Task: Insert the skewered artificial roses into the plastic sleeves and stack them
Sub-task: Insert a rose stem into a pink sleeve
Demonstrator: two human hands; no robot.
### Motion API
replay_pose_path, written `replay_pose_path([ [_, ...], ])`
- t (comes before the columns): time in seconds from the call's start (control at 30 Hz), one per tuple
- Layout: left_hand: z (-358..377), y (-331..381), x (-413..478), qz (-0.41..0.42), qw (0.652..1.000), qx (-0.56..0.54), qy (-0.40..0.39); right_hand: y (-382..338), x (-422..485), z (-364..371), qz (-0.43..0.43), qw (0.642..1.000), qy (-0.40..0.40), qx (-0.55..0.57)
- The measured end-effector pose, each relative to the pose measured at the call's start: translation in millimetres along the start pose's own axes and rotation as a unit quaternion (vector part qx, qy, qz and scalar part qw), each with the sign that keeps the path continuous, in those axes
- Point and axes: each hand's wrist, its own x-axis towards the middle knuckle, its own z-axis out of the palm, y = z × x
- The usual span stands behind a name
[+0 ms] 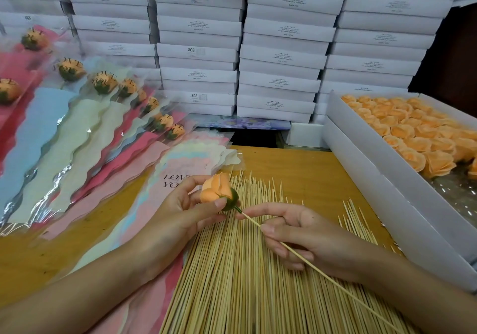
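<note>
- My left hand (180, 209) pinches a peach fabric rose head (215, 187).
- My right hand (296, 233) grips its thin wooden skewer (309, 261) above the desk (309, 168).

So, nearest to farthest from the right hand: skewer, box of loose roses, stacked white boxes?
1. Skewer, held in the right hand.
2. Box of loose roses, to its right.
3. Stacked white boxes, at the back.
</note>
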Motion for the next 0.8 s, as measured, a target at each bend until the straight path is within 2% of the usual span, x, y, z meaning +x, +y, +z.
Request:
replay_pose_path([
  [0.33, -2.1, -0.6, 0.1, -0.009, 1.0, 0.013, -0.017, 0.5, -0.7, -0.7, -0.01, 1.0, -0.004, -0.017],
  [0.6, -1.1, 0.0, -4.0, 0.026, 0.995, 0.092, -0.04, 2.7, -0.5, -2.0, -0.02, 0.999, -0.001, -0.029],
  [0.8, 0.8, -0.9, -5.2, 0.044, 0.994, 0.103, -0.02, 2.4, -0.6, -3.7, -0.017, 1.0, 0.0, -0.011],
])
